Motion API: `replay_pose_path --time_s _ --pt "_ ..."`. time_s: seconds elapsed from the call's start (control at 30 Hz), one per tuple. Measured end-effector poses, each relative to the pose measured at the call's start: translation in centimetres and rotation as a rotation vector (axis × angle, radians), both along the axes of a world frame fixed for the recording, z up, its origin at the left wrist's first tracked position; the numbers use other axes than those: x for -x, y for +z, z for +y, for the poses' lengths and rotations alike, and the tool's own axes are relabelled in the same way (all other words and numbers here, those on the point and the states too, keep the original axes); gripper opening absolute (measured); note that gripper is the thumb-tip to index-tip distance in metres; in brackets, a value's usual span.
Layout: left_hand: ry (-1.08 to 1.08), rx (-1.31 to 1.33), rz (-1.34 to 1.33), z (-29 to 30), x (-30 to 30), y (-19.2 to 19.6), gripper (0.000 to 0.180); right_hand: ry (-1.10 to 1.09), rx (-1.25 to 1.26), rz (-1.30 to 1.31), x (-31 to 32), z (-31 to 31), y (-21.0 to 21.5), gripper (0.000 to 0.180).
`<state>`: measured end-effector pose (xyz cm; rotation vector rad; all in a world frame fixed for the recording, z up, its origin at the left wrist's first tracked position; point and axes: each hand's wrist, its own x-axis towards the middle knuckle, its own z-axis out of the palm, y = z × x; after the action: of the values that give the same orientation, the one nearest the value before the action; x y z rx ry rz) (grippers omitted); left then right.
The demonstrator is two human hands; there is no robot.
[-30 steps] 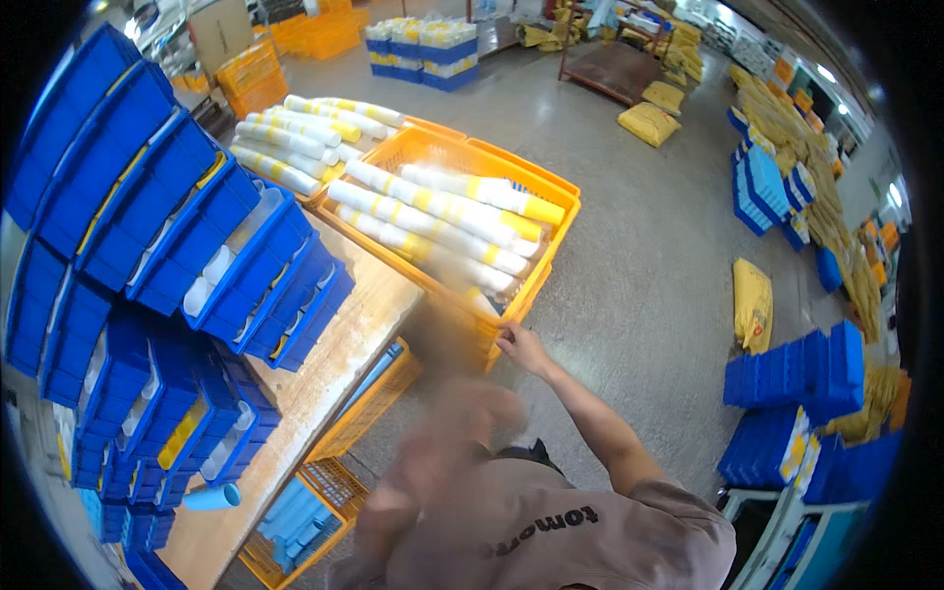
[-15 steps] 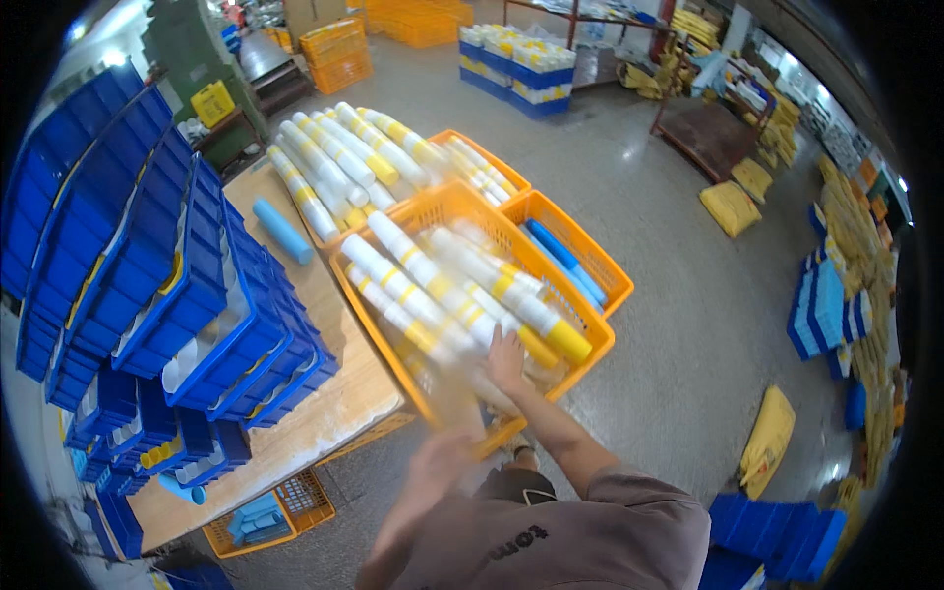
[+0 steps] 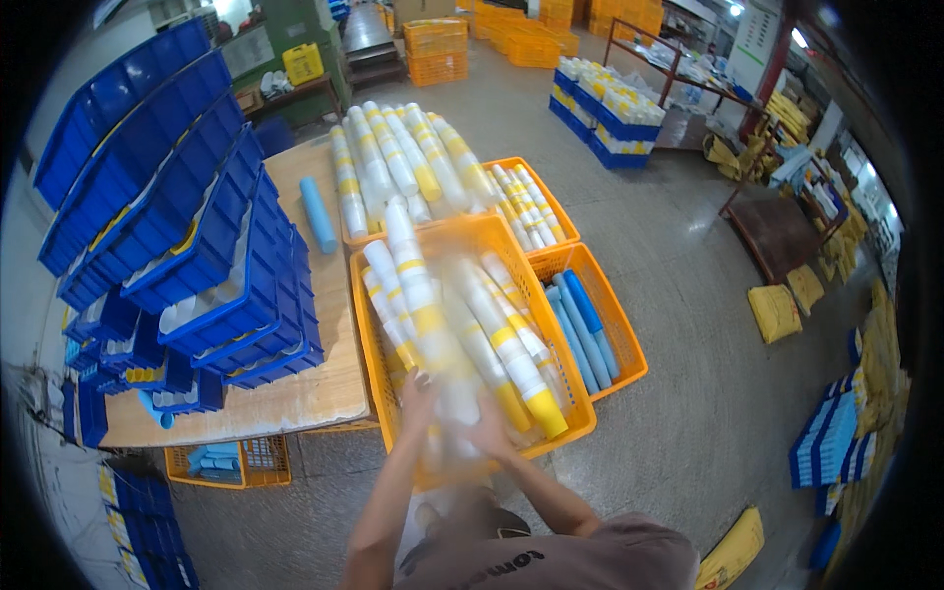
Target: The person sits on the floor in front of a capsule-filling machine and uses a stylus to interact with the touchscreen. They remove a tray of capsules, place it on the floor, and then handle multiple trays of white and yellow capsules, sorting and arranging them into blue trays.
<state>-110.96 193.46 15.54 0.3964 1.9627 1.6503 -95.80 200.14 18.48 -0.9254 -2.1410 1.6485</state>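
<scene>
Long white-and-yellow rolls (image 3: pixel 511 354) lie lengthwise in an orange plastic crate (image 3: pixel 576 433) in front of me. My left hand (image 3: pixel 419 401) closes on the near end of a roll blurred by motion, at the crate's near left. Across from it, my right hand (image 3: pixel 484 431) grips the same near end from the right, its fingers partly smeared. The blurred roll (image 3: pixel 447 354) slants away toward the crate's middle. More rolls lie close on both sides of my hands, and the near wall of the crate is partly hidden by blur.
Stacked blue bins (image 3: pixel 211 285) tower over the wooden table (image 3: pixel 339 344) at left, near a light-blue roll (image 3: pixel 318 214). More white-and-yellow rolls (image 3: pixel 388 157) are heaped beyond the crate. An orange crate (image 3: pixel 629 372) with blue rolls adjoins it. Yellow sacks (image 3: pixel 774 313) lie on the floor.
My left hand has moved forward from the near side into the crate's rolls. My right hand has drawn back toward me. The view has shifted, so the surroundings sit differently.
</scene>
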Motion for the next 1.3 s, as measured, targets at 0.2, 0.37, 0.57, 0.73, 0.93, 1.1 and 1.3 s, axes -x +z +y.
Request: replay_pose_path --time_s 0.2,0.37,0.57,0.73,0.93,1.1,1.3 --pt "0.025 -0.198 -0.198 -4.4 -4.2 5.9 0.052 0.048 0.163 0.108 -5.6 -7.4 1.0 0.088" --pt "0.142 -0.284 -0.219 -17.3 -9.8 10.2 0.054 0.69 0.675 0.022 -9.5 -14.1 4.4 0.094" --pt "0.32 -0.719 -0.261 -33.9 -8.9 12.1 0.05 1.059 0.411 0.007 -5.0 -21.8 4.1 0.082" --pt "0.306 -0.612 -0.519 -48.7 -9.3 14.3 0.048 1.119 0.06 0.353 1.9 -36.0 1.2 0.074" --pt "0.505 -0.165 -0.555 -68.2 -15.0 13.6 0.058 1.424 0.072 0.6 4.9 -55.3 -0.7 0.071" --pt "0.647 -0.292 -0.339 -82.4 -21.8 13.5 0.055 1.466 0.732 0.11 6.4 -68.4 -1.6 0.055" --pt "0.918 -0.321 -0.196 -96.0 -23.2 12.4 0.051 1.808 0.551 -0.421 12.0 -83.6 -5.3 0.034"
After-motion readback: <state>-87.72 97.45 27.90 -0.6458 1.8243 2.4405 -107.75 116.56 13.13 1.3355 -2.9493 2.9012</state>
